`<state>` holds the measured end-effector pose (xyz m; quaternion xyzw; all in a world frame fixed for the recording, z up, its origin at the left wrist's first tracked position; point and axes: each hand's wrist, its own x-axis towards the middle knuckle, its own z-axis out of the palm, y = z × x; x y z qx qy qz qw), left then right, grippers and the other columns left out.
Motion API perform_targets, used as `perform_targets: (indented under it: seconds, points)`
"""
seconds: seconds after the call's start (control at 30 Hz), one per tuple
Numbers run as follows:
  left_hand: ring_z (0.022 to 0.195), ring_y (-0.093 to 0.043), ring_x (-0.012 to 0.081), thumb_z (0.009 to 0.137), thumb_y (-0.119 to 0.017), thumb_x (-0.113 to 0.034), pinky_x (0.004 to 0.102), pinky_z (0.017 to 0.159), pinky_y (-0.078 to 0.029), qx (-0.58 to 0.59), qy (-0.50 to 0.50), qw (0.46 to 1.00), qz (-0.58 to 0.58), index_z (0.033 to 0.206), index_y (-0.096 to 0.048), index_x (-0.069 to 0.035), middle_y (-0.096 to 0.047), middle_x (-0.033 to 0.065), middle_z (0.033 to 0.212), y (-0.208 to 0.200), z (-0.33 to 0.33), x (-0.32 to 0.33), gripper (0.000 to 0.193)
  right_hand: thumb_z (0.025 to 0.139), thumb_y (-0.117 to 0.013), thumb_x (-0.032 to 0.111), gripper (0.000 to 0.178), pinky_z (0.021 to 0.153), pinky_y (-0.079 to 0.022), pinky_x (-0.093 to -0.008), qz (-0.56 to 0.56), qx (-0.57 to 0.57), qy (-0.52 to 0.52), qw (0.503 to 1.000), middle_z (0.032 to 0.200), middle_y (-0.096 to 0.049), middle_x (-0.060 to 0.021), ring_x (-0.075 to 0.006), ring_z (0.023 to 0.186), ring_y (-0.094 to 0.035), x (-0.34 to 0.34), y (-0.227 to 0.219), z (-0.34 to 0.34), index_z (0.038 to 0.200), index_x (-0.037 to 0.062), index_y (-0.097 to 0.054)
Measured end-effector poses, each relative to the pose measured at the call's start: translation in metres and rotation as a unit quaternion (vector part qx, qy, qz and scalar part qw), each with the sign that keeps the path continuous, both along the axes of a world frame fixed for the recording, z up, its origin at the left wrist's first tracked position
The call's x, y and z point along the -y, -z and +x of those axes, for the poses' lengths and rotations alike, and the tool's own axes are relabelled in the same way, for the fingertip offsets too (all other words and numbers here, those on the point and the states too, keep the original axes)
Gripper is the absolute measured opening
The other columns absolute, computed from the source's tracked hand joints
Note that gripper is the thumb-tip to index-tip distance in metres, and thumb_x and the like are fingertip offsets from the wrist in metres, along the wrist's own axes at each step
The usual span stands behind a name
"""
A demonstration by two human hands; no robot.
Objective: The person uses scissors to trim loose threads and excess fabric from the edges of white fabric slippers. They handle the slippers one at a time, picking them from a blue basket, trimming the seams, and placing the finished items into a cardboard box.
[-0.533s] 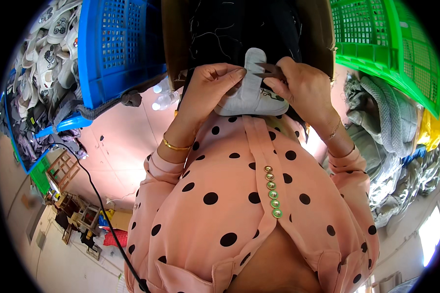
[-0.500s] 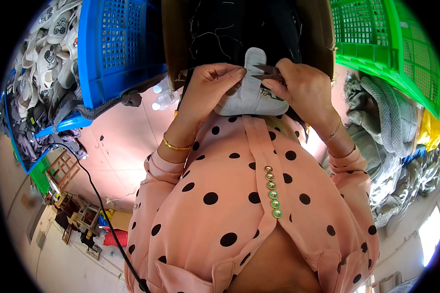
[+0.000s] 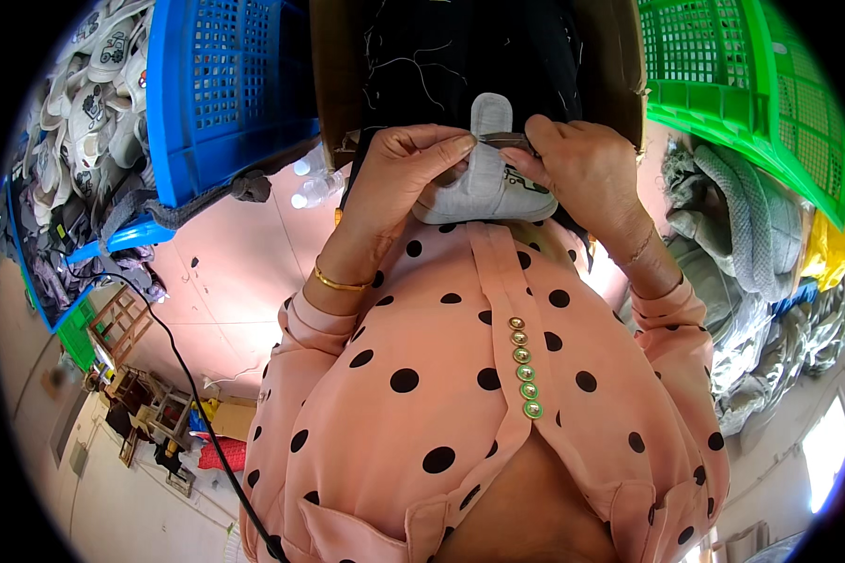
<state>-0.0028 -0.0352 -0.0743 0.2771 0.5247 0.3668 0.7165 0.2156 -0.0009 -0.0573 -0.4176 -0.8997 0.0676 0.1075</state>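
Observation:
A pale grey fabric shoe upper (image 3: 488, 195) with a small dark printed picture lies in my lap, its long rounded tongue pointing away from me. My left hand (image 3: 406, 167) is closed in a pinch at the tongue's left edge; a thread there would be too fine to make out. Wrapped in my right hand (image 3: 584, 167) are small thread snips (image 3: 504, 138). Their dark blades lie together across the tongue, with the tips close to my left fingertips. The fingers of my right hand hide the snips' handle.
A blue plastic crate (image 3: 174, 113) stands at the left, beside a heap of shoe uppers (image 3: 89, 113). At the right is a green crate (image 3: 770, 103) above piled grey fabric pieces (image 3: 751, 225). Loose threads lie on my dark trousers (image 3: 422, 66). A black cable (image 3: 183, 361) runs at the left.
The snips' blades, spread apart before, have come together near my left fingertips. Both hands and the shoe upper stay almost where they were.

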Motion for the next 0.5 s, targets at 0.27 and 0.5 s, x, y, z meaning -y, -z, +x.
perform_targets:
  seconds: [0.27, 0.5]
  points:
    - [0.073, -0.061, 0.0085, 0.088, -0.071, -0.013, 0.0204, 0.068, -0.048, 0.022, -0.007, 1.000, 0.001, 0.101, -0.073, 0.000, -0.069, 0.0042, 0.081, 0.003, 0.000, 0.000, 0.018, 0.088, -0.061, 0.047, 0.042, 0.047, -0.044, -0.0299, -0.014, -0.012, -0.012, 1.000, 0.053, -0.052, -0.0022, -0.0196, 0.050, -0.057, -0.003, 0.001, 0.000, 0.070, 0.0106, -0.049]
    - [0.071, -0.060, 0.0080, 0.087, -0.071, -0.013, 0.0204, 0.067, -0.047, 0.026, -0.021, 0.999, 0.005, 0.102, -0.073, 0.000, -0.069, 0.0043, 0.081, 0.002, 0.005, 0.003, 0.019, 0.092, -0.057, 0.045, 0.045, 0.046, -0.042, -0.0307, -0.142, -0.064, 0.010, 0.988, 0.055, -0.056, -0.0045, -0.0200, 0.049, -0.056, -0.003, 0.015, 0.004, 0.072, 0.0054, -0.052]
